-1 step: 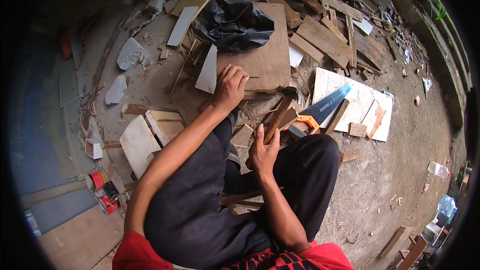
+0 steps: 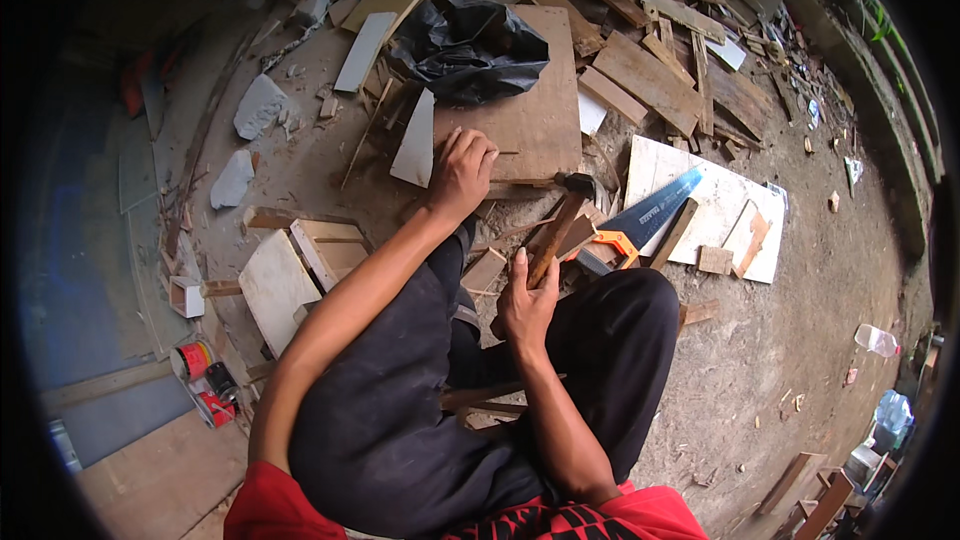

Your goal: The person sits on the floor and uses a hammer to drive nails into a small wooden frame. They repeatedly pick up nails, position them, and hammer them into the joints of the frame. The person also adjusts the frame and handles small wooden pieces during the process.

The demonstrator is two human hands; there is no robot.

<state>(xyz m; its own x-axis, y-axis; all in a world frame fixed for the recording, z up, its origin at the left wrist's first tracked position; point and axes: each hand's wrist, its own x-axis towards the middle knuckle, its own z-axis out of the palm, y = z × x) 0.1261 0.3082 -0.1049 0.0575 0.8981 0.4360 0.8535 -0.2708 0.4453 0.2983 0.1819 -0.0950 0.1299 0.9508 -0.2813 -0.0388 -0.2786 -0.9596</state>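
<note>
My left hand [image 2: 463,175] rests at the near edge of a brown wooden board [image 2: 545,130], its fingers curled together. A thin, nail-like piece [image 2: 509,153] sticks out beside its fingertips, and most of it is hidden. Just left of that hand, a white wedge-shaped offcut [image 2: 415,145] leans by the board. My right hand [image 2: 528,308] is closed round the wooden handle of a hammer [image 2: 566,220], thumb and forefinger pointing along it. The hammer's dark head lies by the board's near right corner. A crumpled black plastic bag [image 2: 468,48] covers the board's far part.
Right of the hammer, a handsaw [image 2: 650,212] with an orange and black handle lies partly on a white panel [image 2: 655,165]. Scrap wood [image 2: 650,85] is heaped at the far right. Broken white chunks [image 2: 262,108] and red tins [image 2: 195,360] lie left. A clear bottle [image 2: 877,340] is at right.
</note>
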